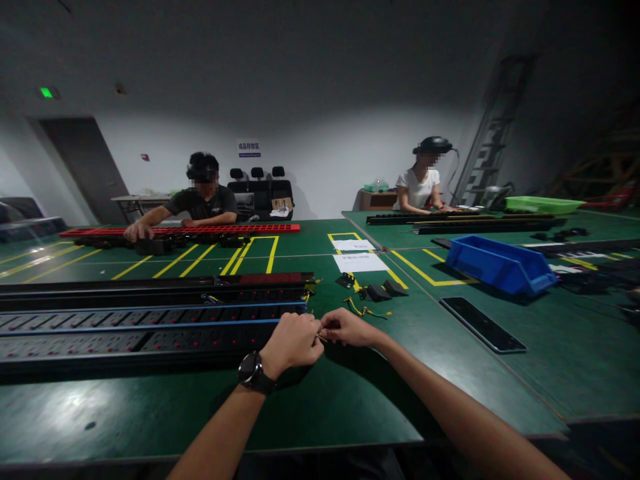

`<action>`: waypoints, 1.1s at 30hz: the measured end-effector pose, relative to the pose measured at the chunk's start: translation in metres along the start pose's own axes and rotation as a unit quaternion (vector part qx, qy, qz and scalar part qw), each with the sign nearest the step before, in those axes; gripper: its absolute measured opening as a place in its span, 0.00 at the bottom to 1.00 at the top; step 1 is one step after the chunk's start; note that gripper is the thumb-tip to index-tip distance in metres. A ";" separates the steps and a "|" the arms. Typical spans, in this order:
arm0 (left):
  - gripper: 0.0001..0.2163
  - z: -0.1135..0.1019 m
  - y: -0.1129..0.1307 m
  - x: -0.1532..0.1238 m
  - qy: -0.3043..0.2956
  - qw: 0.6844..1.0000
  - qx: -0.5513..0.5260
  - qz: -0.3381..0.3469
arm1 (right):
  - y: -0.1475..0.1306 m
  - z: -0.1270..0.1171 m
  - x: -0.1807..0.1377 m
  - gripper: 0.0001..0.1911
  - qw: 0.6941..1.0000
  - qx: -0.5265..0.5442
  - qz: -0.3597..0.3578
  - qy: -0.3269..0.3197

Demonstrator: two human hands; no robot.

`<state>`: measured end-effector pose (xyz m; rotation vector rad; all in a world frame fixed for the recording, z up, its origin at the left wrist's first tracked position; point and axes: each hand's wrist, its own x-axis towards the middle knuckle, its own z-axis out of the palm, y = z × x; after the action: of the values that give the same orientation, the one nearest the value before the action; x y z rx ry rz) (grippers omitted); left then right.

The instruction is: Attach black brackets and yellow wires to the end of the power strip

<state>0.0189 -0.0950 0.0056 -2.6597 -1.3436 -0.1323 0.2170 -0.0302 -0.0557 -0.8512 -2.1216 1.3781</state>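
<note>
My left hand (294,339), with a watch (256,372) on its wrist, is closed at the right end of the long black strips. Fingertips meeting it, my right hand (346,328) is closed in a pinch. A small thin piece (321,338) shows between the two hands, too small to name. Left of my hands lie long black socket strips (190,341) with rows of red dots and blue edges. Behind them is another long black channel (150,291). Just beyond my right hand lie short yellow-green wires (367,311) and several black end pieces (383,291).
On the green table (350,407), a phone (483,325) and a blue bin (500,263) are at right. Paper sheets (360,263) lie beyond the wires. Across the table, one person (203,200) touches a red slotted rail (240,229); another person (420,187) works at right.
</note>
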 end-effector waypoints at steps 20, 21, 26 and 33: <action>0.08 -0.002 0.000 0.002 -0.015 1.000 -0.006 -0.001 | -0.003 0.001 0.001 0.18 0.999 -0.028 0.008 0.012; 0.08 -0.002 0.000 0.002 -0.015 1.000 -0.005 -0.002 | -0.003 0.001 0.001 0.18 1.000 -0.027 0.009 0.012; 0.08 -0.003 0.000 0.002 -0.016 1.000 -0.003 -0.002 | -0.001 0.001 0.002 0.18 1.000 -0.021 0.012 0.016; 0.09 -0.006 0.002 0.001 -0.019 1.000 -0.006 -0.006 | 0.000 0.001 0.002 0.19 1.000 -0.020 0.013 0.015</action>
<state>0.0211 -0.0964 0.0118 -2.6769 -1.3744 -0.0931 0.2150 -0.0289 -0.0558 -0.9126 -2.1288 1.3306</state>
